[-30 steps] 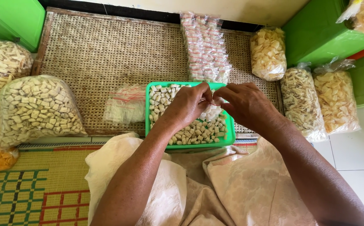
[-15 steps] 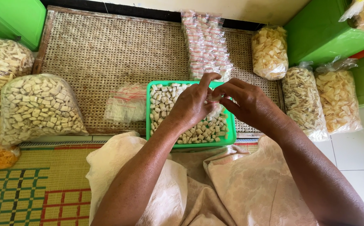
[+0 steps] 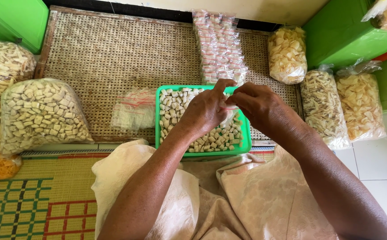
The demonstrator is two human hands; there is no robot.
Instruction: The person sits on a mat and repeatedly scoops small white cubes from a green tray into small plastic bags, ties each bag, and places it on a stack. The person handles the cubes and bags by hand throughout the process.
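I see both hands over the green tray (image 3: 159,116), which stands on the woven mat (image 3: 109,58) just in front of my lap. The tray is full of small pale snack pieces (image 3: 211,141).

My left hand (image 3: 206,111) and my right hand (image 3: 258,104) meet above the far right part of the tray. Between them is a small clear bag (image 3: 227,116) with a thin red line; only a little of it shows, because the hands cover most of it. The left grip is closed on the bag's top edge, thumb and forefinger pressed together and pointing up. The fingertips of the right grip are also pinched on the bag, from the right side. So the bag lies exactly between the two grips, and neither hand is nearer than the other. I judge that its mouth runs left to right, from one pinch to the other, but I cannot tell whether there is something inside.

Left of the tray, a loose heap of empty clear bags (image 3: 135,111) lies on the mat, nearer to my left hand. Behind the tray, a row of small filled packets (image 3: 218,44) stretches away from me. Big bags of snacks (image 3: 42,113) stand on the left side, and other big bags of chips (image 3: 362,104) on the right.
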